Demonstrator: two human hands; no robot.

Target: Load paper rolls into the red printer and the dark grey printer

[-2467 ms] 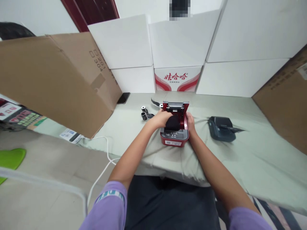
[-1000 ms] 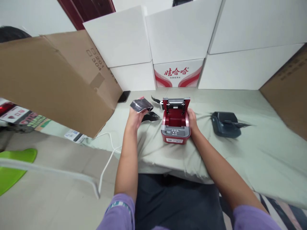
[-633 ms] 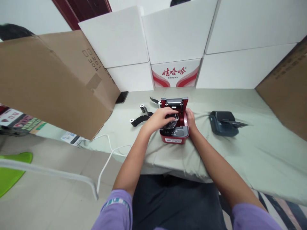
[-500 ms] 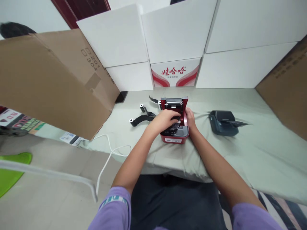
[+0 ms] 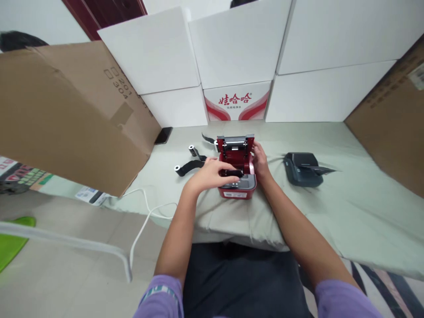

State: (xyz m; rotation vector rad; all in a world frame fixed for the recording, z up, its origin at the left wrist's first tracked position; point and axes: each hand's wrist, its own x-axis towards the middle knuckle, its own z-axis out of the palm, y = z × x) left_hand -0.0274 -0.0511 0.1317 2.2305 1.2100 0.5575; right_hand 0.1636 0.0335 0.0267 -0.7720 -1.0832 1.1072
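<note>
A small red printer (image 5: 236, 194) with a dark grey top and its lid (image 5: 236, 139) raised stands in front of me. My left hand (image 5: 209, 173) reaches over its left side, thumb in front and fingers behind, closed about a black strip (image 5: 234, 173) at the front of the opening. Part of this strip is hidden by the fingers. My right hand (image 5: 260, 162) grips the printer's right side, its fingertips behind the wall. Left of the printer lie small rolls (image 5: 179, 169) with black strips (image 5: 192, 167) trailing off them.
A dark device (image 5: 301, 172) with a black strip sticking out stands to the right. A phone (image 5: 163, 135) lies by the brown cardboard (image 5: 76, 110) on the left. White boxes (image 5: 238, 44) form a wall behind. A white cable (image 5: 145, 221) hangs over the table's front left edge.
My left hand has drawn back leftward and lower over the printer's opening, uncovering more of the red inside. My right hand stays on the printer's right side. The view has shifted slightly.
</note>
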